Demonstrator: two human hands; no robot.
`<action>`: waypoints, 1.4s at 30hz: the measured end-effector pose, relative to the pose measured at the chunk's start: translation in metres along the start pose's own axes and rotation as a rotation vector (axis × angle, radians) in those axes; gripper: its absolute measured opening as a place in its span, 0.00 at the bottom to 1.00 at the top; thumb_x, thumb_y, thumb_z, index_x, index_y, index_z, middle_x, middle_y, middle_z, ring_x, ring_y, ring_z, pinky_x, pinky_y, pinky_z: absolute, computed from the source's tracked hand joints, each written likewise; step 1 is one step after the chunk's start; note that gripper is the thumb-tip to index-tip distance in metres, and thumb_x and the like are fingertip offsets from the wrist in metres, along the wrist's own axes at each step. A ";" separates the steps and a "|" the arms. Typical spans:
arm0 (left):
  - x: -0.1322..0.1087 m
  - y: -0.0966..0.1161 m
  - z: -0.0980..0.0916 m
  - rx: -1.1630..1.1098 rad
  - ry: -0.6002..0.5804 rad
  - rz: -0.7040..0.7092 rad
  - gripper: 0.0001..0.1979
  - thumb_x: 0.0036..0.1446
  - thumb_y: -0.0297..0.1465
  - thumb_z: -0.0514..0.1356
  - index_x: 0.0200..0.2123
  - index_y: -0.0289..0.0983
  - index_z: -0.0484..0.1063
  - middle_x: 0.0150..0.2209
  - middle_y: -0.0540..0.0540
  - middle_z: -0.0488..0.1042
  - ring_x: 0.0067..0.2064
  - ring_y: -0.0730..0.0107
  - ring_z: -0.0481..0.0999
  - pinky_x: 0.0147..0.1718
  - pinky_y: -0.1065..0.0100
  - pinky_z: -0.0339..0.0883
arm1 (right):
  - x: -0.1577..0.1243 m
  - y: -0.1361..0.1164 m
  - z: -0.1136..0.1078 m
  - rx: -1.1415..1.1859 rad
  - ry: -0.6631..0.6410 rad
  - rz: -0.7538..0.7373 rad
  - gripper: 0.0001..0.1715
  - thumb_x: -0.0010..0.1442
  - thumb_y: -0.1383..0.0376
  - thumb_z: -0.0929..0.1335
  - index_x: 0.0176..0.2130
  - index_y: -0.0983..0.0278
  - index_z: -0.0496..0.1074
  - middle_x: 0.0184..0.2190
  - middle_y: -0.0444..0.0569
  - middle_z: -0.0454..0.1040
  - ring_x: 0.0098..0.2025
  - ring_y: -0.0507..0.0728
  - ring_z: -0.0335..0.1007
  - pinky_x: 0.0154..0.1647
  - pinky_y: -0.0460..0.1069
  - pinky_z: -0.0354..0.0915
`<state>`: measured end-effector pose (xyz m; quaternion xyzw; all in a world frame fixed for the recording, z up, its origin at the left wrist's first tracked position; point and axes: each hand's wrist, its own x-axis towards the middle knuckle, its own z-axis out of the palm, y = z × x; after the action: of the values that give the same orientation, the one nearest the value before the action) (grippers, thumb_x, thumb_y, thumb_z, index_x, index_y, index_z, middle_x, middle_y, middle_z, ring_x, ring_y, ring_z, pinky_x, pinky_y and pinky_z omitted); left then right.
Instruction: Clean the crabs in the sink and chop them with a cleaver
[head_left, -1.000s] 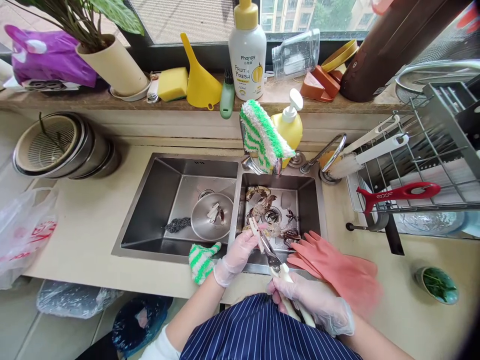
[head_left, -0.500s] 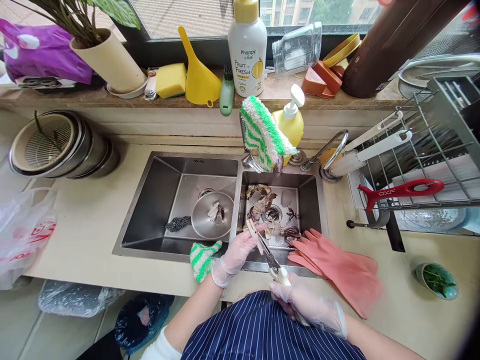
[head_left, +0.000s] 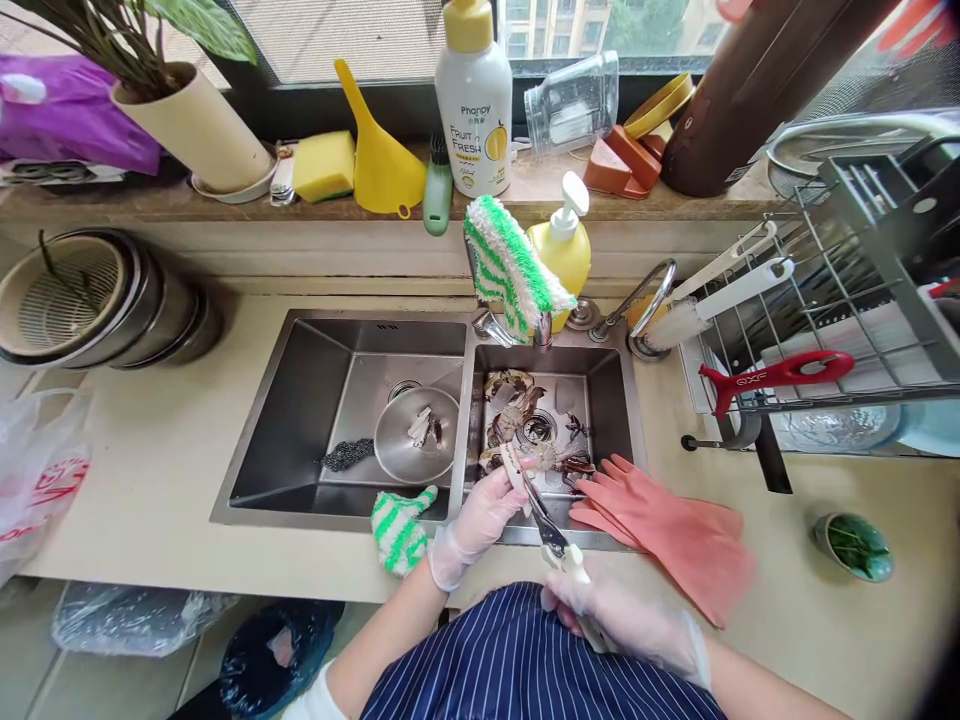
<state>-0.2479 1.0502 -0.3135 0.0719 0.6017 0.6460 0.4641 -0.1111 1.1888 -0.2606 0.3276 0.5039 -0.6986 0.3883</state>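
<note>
My left hand (head_left: 480,515), in a thin clear glove, pinches a pale crab leg (head_left: 513,467) over the front edge of the right sink basin (head_left: 622,400). My gloved right hand (head_left: 626,620) is wrapped round the white handles of kitchen scissors (head_left: 547,525), close to my striped apron. The blades point up at the crab leg and meet it. Crab pieces (head_left: 517,400) lie on the basin floor around the drain. A steel bowl (head_left: 416,448) in the left basin holds a few cut pieces.
Pink rubber gloves (head_left: 667,530) lie on the counter right of the sink. A green striped cloth (head_left: 397,525) hangs on the sink's front edge, another on the tap (head_left: 510,265). Dish rack (head_left: 847,300) at right, stacked bowls (head_left: 97,300) at left, bottles and sponge on the sill.
The view has shifted slightly left. My right hand has drawn back a little toward my apron while the scissors stay at the crab leg in my left hand.
</note>
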 end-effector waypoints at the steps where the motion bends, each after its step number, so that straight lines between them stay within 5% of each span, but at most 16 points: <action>1: 0.001 -0.001 0.000 -0.007 -0.008 -0.009 0.29 0.54 0.43 0.66 0.55 0.34 0.72 0.41 0.41 0.79 0.42 0.60 0.76 0.47 0.61 0.67 | 0.005 0.005 0.002 -0.025 0.011 -0.025 0.25 0.54 0.45 0.66 0.28 0.65 0.67 0.19 0.41 0.62 0.22 0.48 0.56 0.24 0.45 0.52; 11: 0.005 -0.007 -0.038 0.142 -0.189 0.009 0.28 0.57 0.42 0.64 0.57 0.36 0.71 0.45 0.40 0.79 0.42 0.62 0.75 0.44 0.63 0.67 | 0.019 0.019 0.009 -0.021 -0.032 -0.047 0.21 0.51 0.51 0.66 0.21 0.61 0.55 0.15 0.37 0.53 0.17 0.46 0.44 0.19 0.46 0.42; 23: 0.004 0.001 -0.043 0.432 -0.232 0.058 0.24 0.60 0.38 0.60 0.59 0.41 0.71 0.59 0.43 0.71 0.62 0.54 0.67 0.63 0.55 0.55 | 0.013 0.012 0.004 0.058 -0.009 0.119 0.15 0.53 0.55 0.69 0.29 0.63 0.64 0.20 0.40 0.63 0.20 0.47 0.55 0.23 0.44 0.51; 28: 0.001 -0.004 -0.046 0.403 -0.239 0.043 0.26 0.61 0.38 0.58 0.61 0.38 0.67 0.47 0.42 0.80 0.50 0.58 0.76 0.56 0.58 0.64 | 0.021 0.019 0.008 -0.108 0.049 -0.036 0.22 0.54 0.54 0.69 0.21 0.62 0.57 0.17 0.38 0.54 0.20 0.48 0.46 0.23 0.47 0.46; 31: 0.000 0.005 -0.050 0.446 -0.257 0.092 0.24 0.60 0.38 0.59 0.59 0.39 0.71 0.51 0.41 0.77 0.49 0.58 0.76 0.53 0.61 0.66 | 0.017 0.013 0.009 -0.097 0.048 -0.047 0.21 0.51 0.57 0.71 0.21 0.62 0.56 0.18 0.38 0.54 0.22 0.48 0.45 0.25 0.47 0.47; 36: 0.003 0.026 -0.052 0.606 -0.322 0.163 0.20 0.60 0.35 0.59 0.54 0.42 0.75 0.45 0.45 0.81 0.47 0.58 0.77 0.49 0.66 0.66 | 0.005 0.004 0.006 -0.080 0.003 0.125 0.16 0.52 0.60 0.68 0.23 0.61 0.56 0.16 0.37 0.54 0.17 0.47 0.45 0.19 0.45 0.43; 42: 0.009 0.032 -0.053 0.505 -0.430 -0.006 0.18 0.57 0.38 0.62 0.50 0.38 0.78 0.37 0.46 0.79 0.36 0.65 0.76 0.40 0.68 0.67 | 0.001 0.007 -0.008 0.118 -0.258 0.203 0.17 0.53 0.64 0.66 0.18 0.62 0.58 0.14 0.37 0.55 0.12 0.45 0.48 0.12 0.41 0.48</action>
<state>-0.3044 1.0237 -0.3047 0.3177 0.6312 0.4452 0.5500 -0.1051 1.1951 -0.2669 0.3068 0.3723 -0.7203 0.4983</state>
